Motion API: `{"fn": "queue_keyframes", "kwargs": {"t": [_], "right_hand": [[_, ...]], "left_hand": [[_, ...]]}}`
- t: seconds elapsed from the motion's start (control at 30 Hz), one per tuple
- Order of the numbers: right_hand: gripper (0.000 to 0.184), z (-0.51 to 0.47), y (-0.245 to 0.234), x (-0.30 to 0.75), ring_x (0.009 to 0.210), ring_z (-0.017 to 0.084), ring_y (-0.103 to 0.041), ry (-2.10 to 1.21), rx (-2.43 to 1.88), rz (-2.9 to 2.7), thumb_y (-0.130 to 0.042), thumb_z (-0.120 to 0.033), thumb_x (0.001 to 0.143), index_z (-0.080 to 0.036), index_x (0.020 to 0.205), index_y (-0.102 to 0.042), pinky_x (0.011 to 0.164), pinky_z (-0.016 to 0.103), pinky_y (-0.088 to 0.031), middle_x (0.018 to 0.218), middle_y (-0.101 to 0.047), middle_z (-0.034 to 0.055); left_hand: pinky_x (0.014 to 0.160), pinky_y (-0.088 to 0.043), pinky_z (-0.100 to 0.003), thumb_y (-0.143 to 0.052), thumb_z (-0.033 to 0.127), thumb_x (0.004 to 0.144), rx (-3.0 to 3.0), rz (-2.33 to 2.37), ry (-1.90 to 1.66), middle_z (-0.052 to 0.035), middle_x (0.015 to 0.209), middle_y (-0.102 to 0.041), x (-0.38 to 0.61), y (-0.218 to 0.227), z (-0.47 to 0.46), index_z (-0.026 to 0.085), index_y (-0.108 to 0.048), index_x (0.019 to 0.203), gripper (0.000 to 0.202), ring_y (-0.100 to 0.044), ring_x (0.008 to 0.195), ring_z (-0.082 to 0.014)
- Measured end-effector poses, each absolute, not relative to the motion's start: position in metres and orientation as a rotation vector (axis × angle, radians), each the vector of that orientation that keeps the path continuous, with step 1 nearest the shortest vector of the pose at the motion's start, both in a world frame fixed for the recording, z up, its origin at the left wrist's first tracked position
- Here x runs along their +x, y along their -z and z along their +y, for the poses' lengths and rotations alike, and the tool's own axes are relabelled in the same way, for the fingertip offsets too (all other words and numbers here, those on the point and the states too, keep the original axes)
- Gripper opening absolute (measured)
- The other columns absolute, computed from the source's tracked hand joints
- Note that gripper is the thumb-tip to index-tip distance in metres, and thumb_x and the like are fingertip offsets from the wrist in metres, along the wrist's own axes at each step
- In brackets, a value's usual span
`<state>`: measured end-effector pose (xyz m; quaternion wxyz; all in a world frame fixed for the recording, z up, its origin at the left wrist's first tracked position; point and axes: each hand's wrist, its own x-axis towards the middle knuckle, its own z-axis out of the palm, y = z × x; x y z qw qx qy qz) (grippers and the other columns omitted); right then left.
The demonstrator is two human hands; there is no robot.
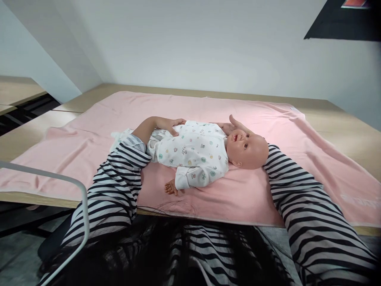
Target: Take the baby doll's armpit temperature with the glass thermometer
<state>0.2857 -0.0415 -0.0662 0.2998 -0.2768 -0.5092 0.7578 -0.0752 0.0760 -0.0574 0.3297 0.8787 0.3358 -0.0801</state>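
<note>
A baby doll [205, 153] in a white patterned onesie lies on its back on a pink blanket [119, 115], head to the right. My left hand [169, 125] rests on the doll's far side near its hip, fingers curled over the onesie. My right hand [233, 126] reaches behind the doll's head [248, 149] and lies by its far shoulder, thumb raised and fingers partly hidden by the head. Both my arms wear black-and-white striped sleeves.
The blanket covers a light wooden table [342, 123] standing against a white wall. A grey metal rail [59, 182] curves at the lower left in front of the table edge. A second wooden surface [18, 89] stands at the far left.
</note>
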Motion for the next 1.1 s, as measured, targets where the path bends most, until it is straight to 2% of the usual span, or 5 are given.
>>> {"fn": "queue_keyframes", "kwargs": {"t": [0.2,0.47,0.6,0.87,1.1], "right_hand": [[0.044,-0.04,0.067,0.288,0.126,0.026,-0.07,-2.112,-0.649,-1.265,-0.047,-0.062,0.107,-0.03,0.132,-0.065,0.117,0.047,-0.054,0.114,-0.079,0.0045],[0.051,-0.039,0.067,0.285,0.129,0.026,-0.069,-2.089,-0.64,-1.276,-0.043,-0.068,0.106,-0.032,0.135,-0.063,0.119,0.049,-0.053,0.123,-0.078,0.0032],[0.054,-0.046,0.061,0.283,0.129,0.028,-0.069,-2.074,-0.685,-1.303,-0.042,-0.072,0.104,-0.031,0.132,-0.064,0.119,0.049,-0.053,0.124,-0.078,0.0043],[0.054,-0.04,0.067,0.286,0.132,0.025,-0.067,-2.068,-0.672,-1.337,-0.04,-0.07,0.106,-0.031,0.134,-0.064,0.121,0.047,-0.05,0.126,-0.077,0.0032],[0.053,-0.022,0.075,0.284,0.128,0.027,-0.069,-1.984,-0.703,-1.371,-0.054,-0.072,0.1,-0.031,0.131,-0.065,0.121,0.051,-0.052,0.124,-0.078,0.0042]], "left_hand": [[0.127,-0.042,-0.044,-0.072,0.078,0.07,2.312,0.864,0.2,-0.0138,0.175,-0.036,-0.075,0.057,0.076,0.028,-0.019,0.172,0.125,-0.039,0.158,-0.0405],[0.128,-0.04,-0.046,-0.072,0.077,0.069,2.296,0.906,0.218,-0.0137,0.176,-0.033,-0.073,0.055,0.073,0.028,-0.017,0.173,0.127,-0.034,0.161,-0.0422],[0.128,-0.041,-0.046,-0.072,0.077,0.07,2.305,0.867,0.186,-0.0128,0.174,-0.037,-0.074,0.055,0.073,0.03,-0.015,0.174,0.128,-0.036,0.16,-0.0413],[0.129,-0.039,-0.043,-0.073,0.076,0.07,2.296,0.854,0.185,-0.0118,0.175,-0.037,-0.074,0.056,0.075,0.031,-0.012,0.174,0.128,-0.034,0.162,-0.0401],[0.129,-0.04,-0.044,-0.073,0.079,0.067,2.276,0.918,0.213,-0.0124,0.178,-0.031,-0.074,0.056,0.074,0.029,-0.015,0.174,0.131,-0.032,0.162,-0.042]]}}
